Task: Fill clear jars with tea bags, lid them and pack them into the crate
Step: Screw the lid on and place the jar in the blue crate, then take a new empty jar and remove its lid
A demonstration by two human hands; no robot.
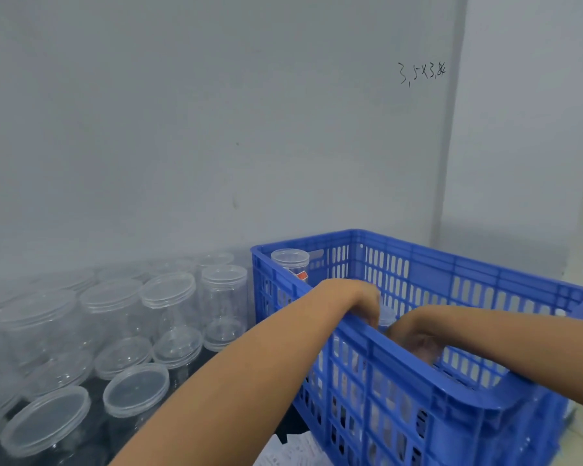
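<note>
Reaching over the near wall of the blue crate (418,381), both forearms dip inside — and the risk, as I judge it, lies there: a jar set down blind behind that wall could tip or knock its neighbour, and a loose lid might pop off. The right hand (414,341) is low inside the crate, fingers curled downward, but what they hold is hidden by the rim, so its grip cannot be told. The left hand (360,301) bends at the wrist over the rim, fingers curled down beside a clear lidded jar (386,316) — whether it grips it is unclear. Further back, in the crate's far left corner, stands a filled jar (292,264). Left of the crate, empty lidded jars (169,311) crowd together.
</note>
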